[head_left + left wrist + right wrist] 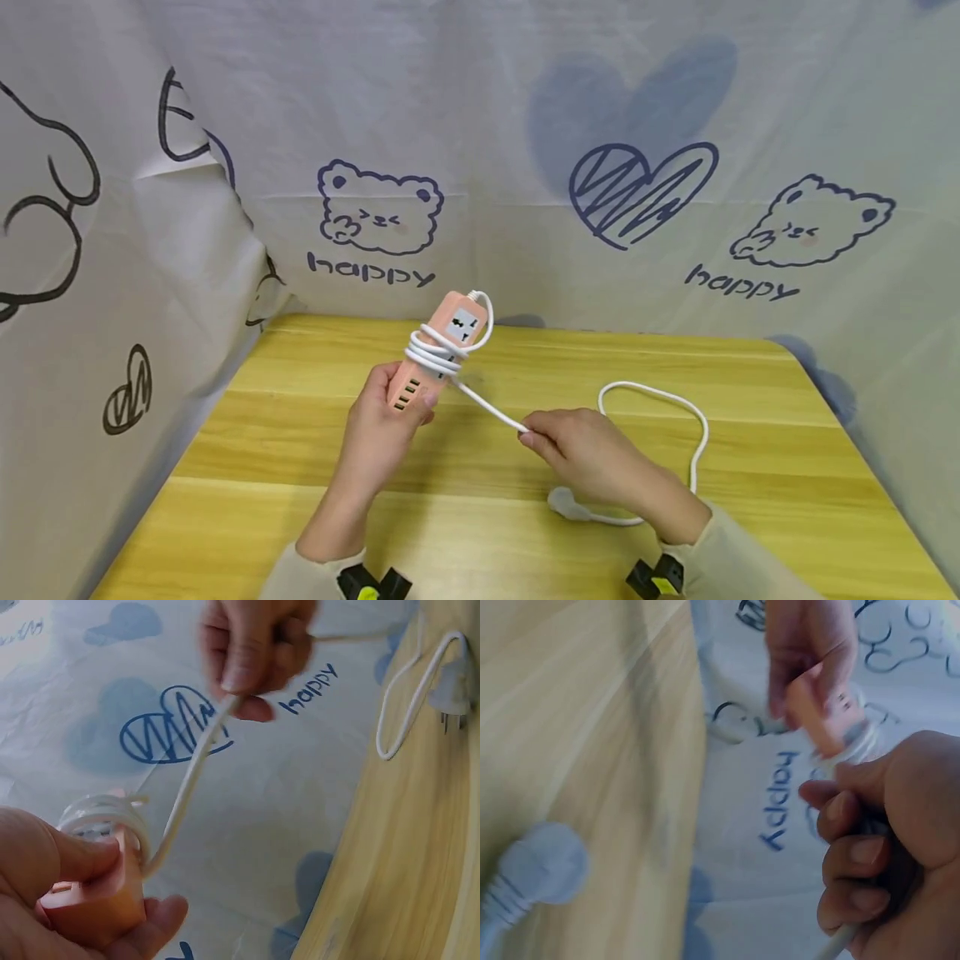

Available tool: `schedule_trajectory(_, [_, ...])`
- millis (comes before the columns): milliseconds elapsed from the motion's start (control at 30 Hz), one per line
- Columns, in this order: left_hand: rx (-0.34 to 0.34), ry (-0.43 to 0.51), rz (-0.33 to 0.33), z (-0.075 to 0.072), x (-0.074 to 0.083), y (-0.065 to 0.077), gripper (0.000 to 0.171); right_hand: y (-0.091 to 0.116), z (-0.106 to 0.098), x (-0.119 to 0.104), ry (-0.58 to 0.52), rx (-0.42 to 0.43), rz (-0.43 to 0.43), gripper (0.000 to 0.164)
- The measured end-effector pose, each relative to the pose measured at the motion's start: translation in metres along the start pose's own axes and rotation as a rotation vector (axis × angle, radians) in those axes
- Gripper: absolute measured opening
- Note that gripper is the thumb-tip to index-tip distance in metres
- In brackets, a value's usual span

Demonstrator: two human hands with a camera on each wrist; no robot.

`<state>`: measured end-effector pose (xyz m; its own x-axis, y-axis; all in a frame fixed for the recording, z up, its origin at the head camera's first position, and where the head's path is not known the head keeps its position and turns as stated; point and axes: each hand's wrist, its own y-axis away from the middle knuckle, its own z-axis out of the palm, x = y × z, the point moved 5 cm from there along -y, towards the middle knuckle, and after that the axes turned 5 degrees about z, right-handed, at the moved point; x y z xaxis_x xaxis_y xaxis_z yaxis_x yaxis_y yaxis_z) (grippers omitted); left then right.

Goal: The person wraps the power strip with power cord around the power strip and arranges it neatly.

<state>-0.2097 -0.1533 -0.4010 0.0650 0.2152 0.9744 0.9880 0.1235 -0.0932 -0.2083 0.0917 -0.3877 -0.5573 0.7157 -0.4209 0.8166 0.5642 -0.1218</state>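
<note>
A pink power strip (405,392) is tilted in the grip of my left hand (382,425), thumb across its front near the row of small ports. Several turns of its white cord (431,354) wrap round the middle of the strip. My right hand (588,454) pinches the cord to the right, and the stretch between both hands runs straight. In the right wrist view the right fingers (855,859) curl round the cord. Past that hand the cord loops over the table to a white plug (567,503), whose metal prongs show in the left wrist view.
The wooden table (285,433) has a yellowish striped top. Behind it and at the left hangs a pale cloth (510,167) printed with bears, hearts and the word happy. Black and yellow devices (371,583) sit on both wrists.
</note>
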Motion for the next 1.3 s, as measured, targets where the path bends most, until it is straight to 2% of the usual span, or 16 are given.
schedule_trajectory(67, [0.018, -0.092, 0.008, -0.001, 0.001, 0.000, 0.047, 0.003, -0.005, -0.006, 0.056, -0.003, -0.032, 0.017])
schedule_trajectory(133, [0.041, -0.143, 0.018, -0.003, 0.003, 0.001, 0.049, 0.005, -0.008, -0.009, 0.075, -0.024, -0.036, 0.019])
schedule_trajectory(200, [0.059, -0.170, 0.025, -0.006, 0.003, 0.000, 0.050, 0.007, -0.011, -0.006, 0.031, -0.056, 0.011, 0.018])
schedule_trajectory(333, [0.102, -0.192, 0.023, -0.013, 0.002, -0.003, 0.050, 0.012, -0.016, 0.008, -0.159, -0.080, 0.142, 0.016])
schedule_trajectory(400, [0.113, -0.228, 0.031, -0.014, 0.002, -0.004, 0.050, 0.015, -0.020, 0.010, -0.180, -0.046, 0.134, 0.016])
schedule_trajectory(467, [0.117, -0.285, 0.049, -0.014, 0.003, -0.005, 0.052, 0.016, -0.025, 0.004, -0.119, 0.007, 0.050, 0.015])
schedule_trajectory(600, [0.113, -0.415, 0.099, -0.009, 0.004, -0.004, 0.055, 0.018, -0.035, -0.021, 0.102, 0.126, -0.201, 0.010])
schedule_trajectory(733, [0.080, -0.515, 0.146, -0.001, 0.003, 0.002, 0.054, 0.016, -0.044, -0.043, 0.202, 0.176, -0.368, 0.008])
schedule_trajectory(900, [-0.066, -0.646, 0.214, 0.014, 0.008, 0.013, 0.051, 0.009, -0.058, -0.058, 0.290, 0.261, -0.500, 0.007])
schedule_trajectory(1067, [-0.310, -0.695, 0.280, 0.026, 0.013, 0.023, 0.048, -0.001, -0.070, -0.058, 0.304, 0.307, -0.569, 0.010])
schedule_trajectory(1167, [-0.500, -0.645, 0.342, 0.032, 0.014, 0.028, 0.042, -0.006, -0.073, -0.050, 0.266, 0.313, -0.561, 0.011])
schedule_trajectory(1233, [-0.613, -0.578, 0.371, 0.034, 0.014, 0.032, 0.039, -0.011, -0.073, -0.044, 0.221, 0.300, -0.540, 0.012])
schedule_trajectory(1300, [-0.700, -0.496, 0.380, 0.035, 0.014, 0.035, 0.040, -0.016, -0.070, -0.035, 0.164, 0.273, -0.495, 0.020])
